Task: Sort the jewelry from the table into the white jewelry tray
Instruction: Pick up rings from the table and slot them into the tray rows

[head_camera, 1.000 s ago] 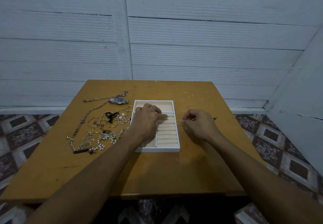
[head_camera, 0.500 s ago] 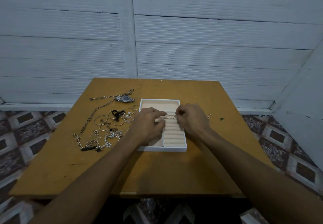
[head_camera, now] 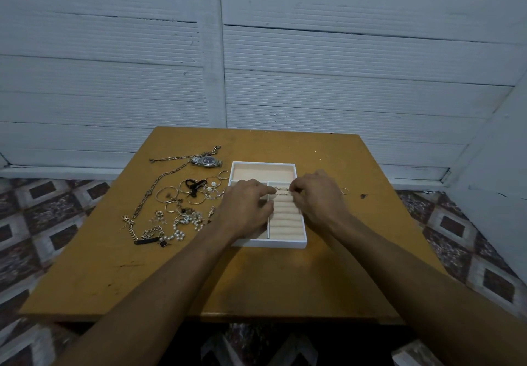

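Tray (head_camera: 268, 243) at table (head_camera: 256, 280) middle; jewelry (head_camera: 182, 203) toward left edge. Left hand (head_camera: 245, 208) is rested, relaxed, on tray; right hand (head_camera: 316, 197) is curled at far rolls (head_camera: 285, 223), grasp indiscernible. Rings (head_camera: 281, 192) seated there could be dislodged by a careless push.

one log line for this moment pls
left hand: resting on white jewelry tray | right hand: at ring rolls, grip hidden | watch, chain, hoops unsorted on table

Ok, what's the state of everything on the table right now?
White jewelry tray: uncovered, far compartment empty.
Ring rolls: rings in two farthest slots, visible nearer slots empty.
Wristwatch: lying on table, unsorted.
Jewelry pile: tangled, left of tray.
Left hand: rests on tray, nothing visibly held.
Right hand: fingertips bunched at rings; grip unclear.
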Action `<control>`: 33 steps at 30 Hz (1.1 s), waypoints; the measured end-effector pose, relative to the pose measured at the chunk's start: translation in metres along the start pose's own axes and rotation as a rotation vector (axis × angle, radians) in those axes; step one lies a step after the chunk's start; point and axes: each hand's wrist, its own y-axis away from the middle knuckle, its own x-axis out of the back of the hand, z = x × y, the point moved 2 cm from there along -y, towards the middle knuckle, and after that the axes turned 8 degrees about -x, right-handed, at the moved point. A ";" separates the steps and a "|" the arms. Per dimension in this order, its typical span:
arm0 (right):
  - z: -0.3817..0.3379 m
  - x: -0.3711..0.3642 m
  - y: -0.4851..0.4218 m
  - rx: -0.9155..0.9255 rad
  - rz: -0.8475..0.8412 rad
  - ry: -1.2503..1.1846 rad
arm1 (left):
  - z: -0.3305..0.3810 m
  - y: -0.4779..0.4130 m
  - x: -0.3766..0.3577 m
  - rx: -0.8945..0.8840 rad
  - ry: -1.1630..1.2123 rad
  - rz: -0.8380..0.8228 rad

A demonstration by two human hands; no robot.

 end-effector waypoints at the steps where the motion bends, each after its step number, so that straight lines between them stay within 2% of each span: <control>1: -0.001 0.000 0.000 0.019 -0.001 0.031 | 0.000 0.000 0.000 -0.001 -0.003 -0.002; 5: 0.001 -0.001 0.007 0.076 -0.020 0.133 | 0.002 0.003 0.002 -0.005 -0.013 0.007; 15: 0.009 -0.005 0.012 0.038 -0.050 0.076 | 0.006 0.001 0.002 -0.014 -0.031 0.006; 23: 0.043 0.013 0.016 -0.171 0.054 -0.141 | 0.023 -0.013 -0.009 -0.066 -0.016 0.027; 28: 0.080 0.027 0.024 -0.299 0.028 -0.178 | 0.058 -0.031 -0.027 -0.091 -0.100 -0.077; 33: 0.103 0.032 0.038 -0.344 -0.008 -0.184 | 0.075 -0.046 -0.044 -0.026 -0.201 -0.230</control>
